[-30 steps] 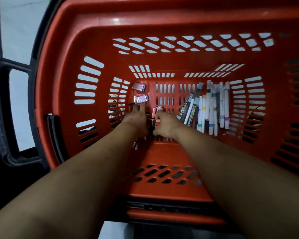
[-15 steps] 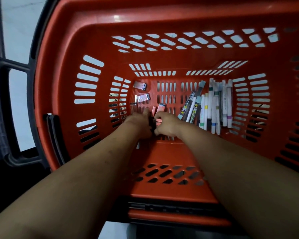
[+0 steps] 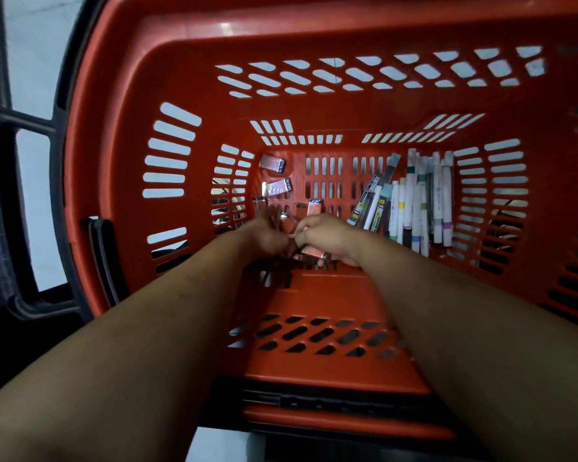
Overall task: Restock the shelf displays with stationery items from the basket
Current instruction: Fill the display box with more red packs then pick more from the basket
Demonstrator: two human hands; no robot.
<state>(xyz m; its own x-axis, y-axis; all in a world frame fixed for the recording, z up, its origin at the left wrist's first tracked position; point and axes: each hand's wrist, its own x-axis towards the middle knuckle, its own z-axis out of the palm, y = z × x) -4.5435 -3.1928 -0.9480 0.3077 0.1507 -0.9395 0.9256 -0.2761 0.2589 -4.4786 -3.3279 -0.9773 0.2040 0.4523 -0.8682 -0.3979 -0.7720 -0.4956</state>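
Head: right hand (image 3: pixel 327 235) around packets (image 3: pixel 312 252)

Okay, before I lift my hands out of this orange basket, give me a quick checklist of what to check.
1. Right hand grips the small pink wrapped packets: ok.
2. Left hand has a hold on something: cannot tell, it is blurred.
3. All small packets gathered: not ok, loose shiny pink packets lie on the floor of the orange slotted plastic basket, near its left wall.
4. Bundle of white pens and markers clear of both hands: ok, it lies apart on the right.
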